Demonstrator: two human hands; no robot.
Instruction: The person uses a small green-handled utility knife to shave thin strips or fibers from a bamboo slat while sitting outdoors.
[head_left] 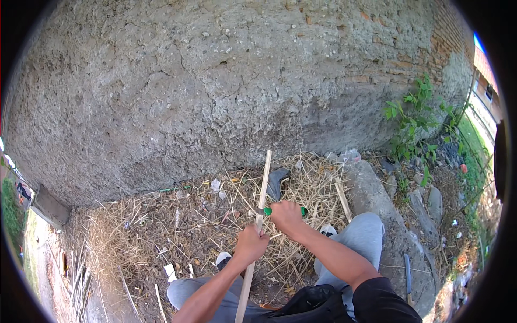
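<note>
My left hand is closed around a long, pale bamboo strip, which stands tilted in front of me and runs down between my knees. In my right hand is a knife with a green handle, gripped just above and to the right of the left hand. Its short blade lies across the strip, touching it or very close. Part of the handle is covered by my right fingers.
A rough, crumbling wall rises just ahead. Dry straw and shavings litter the ground. A dark grey shoe-like object and another pale strip lie ahead. To my right are a stone slab, a long blade and a green plant.
</note>
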